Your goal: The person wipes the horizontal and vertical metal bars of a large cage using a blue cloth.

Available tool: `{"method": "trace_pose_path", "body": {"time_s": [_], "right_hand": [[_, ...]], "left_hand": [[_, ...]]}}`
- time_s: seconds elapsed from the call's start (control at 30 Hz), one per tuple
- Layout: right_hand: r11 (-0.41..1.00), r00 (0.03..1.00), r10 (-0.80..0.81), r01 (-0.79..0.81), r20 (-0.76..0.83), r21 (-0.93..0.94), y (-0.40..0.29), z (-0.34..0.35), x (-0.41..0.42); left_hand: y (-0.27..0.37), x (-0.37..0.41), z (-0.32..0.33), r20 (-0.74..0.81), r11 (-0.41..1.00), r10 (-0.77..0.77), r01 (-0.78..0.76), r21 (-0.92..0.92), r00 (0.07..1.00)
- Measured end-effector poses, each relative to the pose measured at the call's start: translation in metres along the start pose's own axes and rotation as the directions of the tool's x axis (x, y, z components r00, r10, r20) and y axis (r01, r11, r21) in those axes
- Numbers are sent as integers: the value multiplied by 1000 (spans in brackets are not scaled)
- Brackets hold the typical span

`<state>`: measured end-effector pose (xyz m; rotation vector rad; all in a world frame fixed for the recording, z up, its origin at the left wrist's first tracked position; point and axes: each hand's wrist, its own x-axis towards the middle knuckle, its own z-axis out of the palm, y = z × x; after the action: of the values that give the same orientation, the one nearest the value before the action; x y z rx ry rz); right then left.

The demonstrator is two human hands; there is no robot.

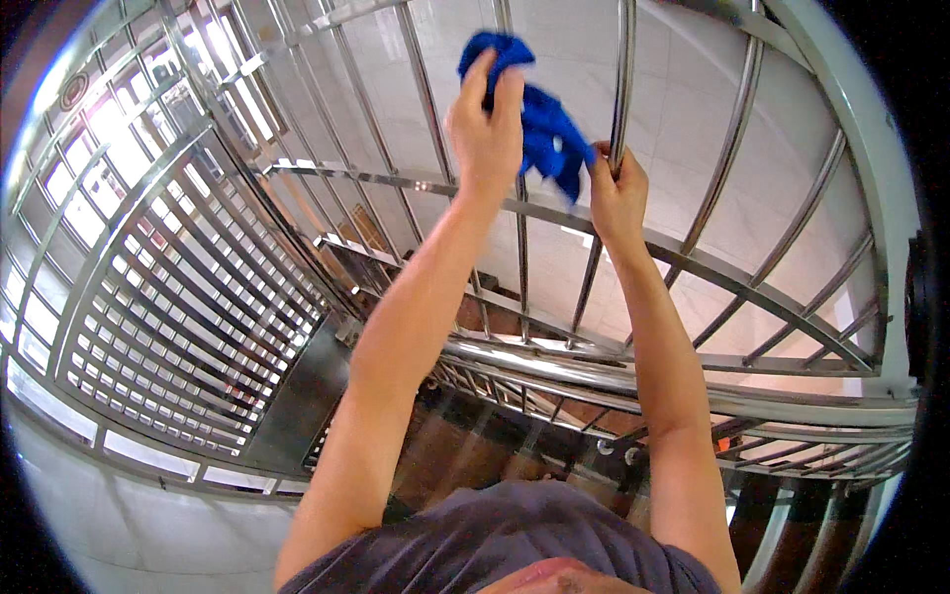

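High in front of me, my left hand (pixel 486 122) grips a bunched blue cloth (pixel 548 119) against a vertical metal bar (pixel 502 15) of a shiny grille. The cloth covers part of that bar, and its loose end hangs down to the right, slightly blurred. To the right, my right hand (pixel 621 189) is closed around the neighbouring upright bar (pixel 625 67). One edge of the cloth reaches the fingers of this hand; whether they pinch it is unclear.
A curved flat crossbar (pixel 549 213) runs behind my forearms. Below it, a thick polished handrail (pixel 519 360) crosses over brown stairs (pixel 445 453). On the left stands a slatted metal gate (pixel 185 297). A pale wall (pixel 690 96) lies behind the bars.
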<state>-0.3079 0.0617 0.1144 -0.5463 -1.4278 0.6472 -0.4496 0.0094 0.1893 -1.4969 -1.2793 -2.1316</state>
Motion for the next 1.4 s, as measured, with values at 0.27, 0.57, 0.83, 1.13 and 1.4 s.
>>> {"method": "trace_pose_path", "body": {"time_s": [0.27,0.57,0.83,1.13,1.4], "right_hand": [[999,1000,-8,8,8,-38,-5,-2,-2],[999,999,44,-43,28,-27,-6,-1,1],[999,994,20,-23,104,26,10,-4,5],[999,996,46,-44,75,-26,9,-4,-2],[990,984,102,-115,146,79,-5,-11,-4]], "left_hand": [[20,63,20,-53,844,526,-512,159,849],[-39,-65,-22,425,825,111,-321,465,899],[-76,-107,-89,383,927,-227,79,367,895],[-97,-65,-117,132,932,-77,24,361,988],[-154,-29,-148,504,685,-20,-355,636,863]]}}
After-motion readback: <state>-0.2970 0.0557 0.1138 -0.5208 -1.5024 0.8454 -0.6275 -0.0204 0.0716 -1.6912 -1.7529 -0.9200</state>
